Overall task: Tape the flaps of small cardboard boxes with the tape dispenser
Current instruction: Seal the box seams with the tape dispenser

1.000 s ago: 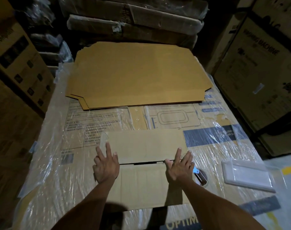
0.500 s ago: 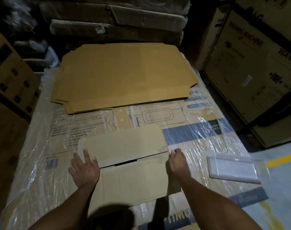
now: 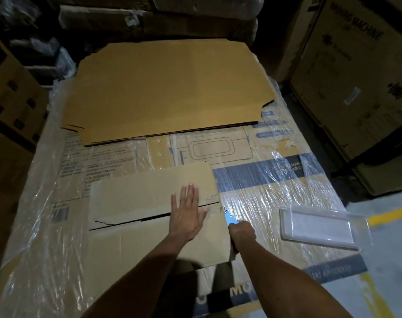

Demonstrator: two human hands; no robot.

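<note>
Presently, left hand (image 3: 188,216) presses open fingers (image 3: 191,191) flat, closing box (image 3: 154,214) flaps, while right hand (image 3: 241,232) beside them grips tape dispenser (image 3: 229,218).

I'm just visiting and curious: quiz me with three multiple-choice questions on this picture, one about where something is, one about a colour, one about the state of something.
1. Where does the clear plastic tray lie?
A. on the small box
B. right of the small box, on the plastic wrap
C. on the big flat cardboard sheet

2. What colour is the tape dispenser in the right hand?
A. red
B. green
C. blue

3. What is the left hand doing?
A. pressing flat on the small box, fingers spread
B. gripping the tray
C. hanging off the box

Answers: 1 B, the tray sits apart from the box on the wrapped surface. 2 C, a blue tip shows above the fist at the box's right edge. 3 A, its palm lies across the flap seam.
</note>
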